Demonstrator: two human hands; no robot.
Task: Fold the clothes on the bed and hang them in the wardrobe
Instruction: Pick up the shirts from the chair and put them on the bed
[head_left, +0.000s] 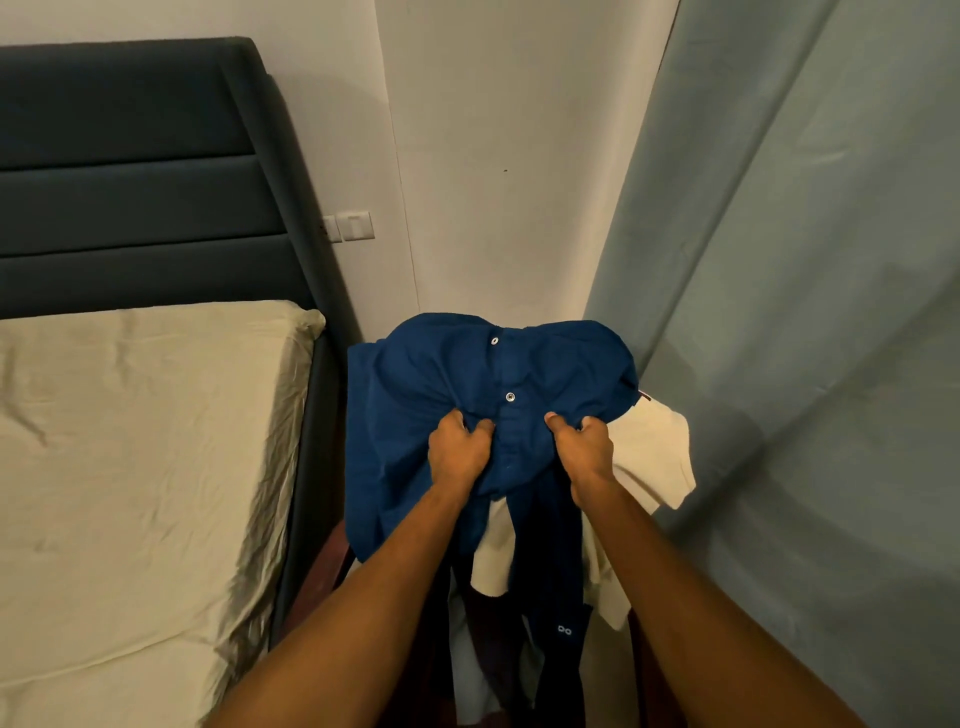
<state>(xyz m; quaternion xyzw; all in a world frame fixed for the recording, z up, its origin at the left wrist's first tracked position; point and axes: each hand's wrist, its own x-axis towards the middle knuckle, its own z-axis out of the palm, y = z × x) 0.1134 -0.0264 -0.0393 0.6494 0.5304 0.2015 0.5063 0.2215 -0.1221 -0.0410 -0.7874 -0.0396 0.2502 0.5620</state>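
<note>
Two hands hold a blue shirt (467, 374) up in the gap between the bed (130, 441) and the curtain (805, 312). The left hand (457, 452) grabs a bunch of the blue cloth with its fingers curled tight. The right hand (584, 449) grabs the cloth too, just on the other side of the row of white buttons (509, 397). The shirt is bunched up and hangs down past the arms. A cream cloth (654, 452) peeks out behind the shirt on the right and hangs under it as well. A dark cloth (558, 597) with a small white mark hangs down near the bottom. The bed is on the left with a wrinkly pale sheet (104, 493) and a dark padded headboard (130, 171) at the far end. A light switch (349, 227) sits on the white wall (493, 156) beside the headboard.
</note>
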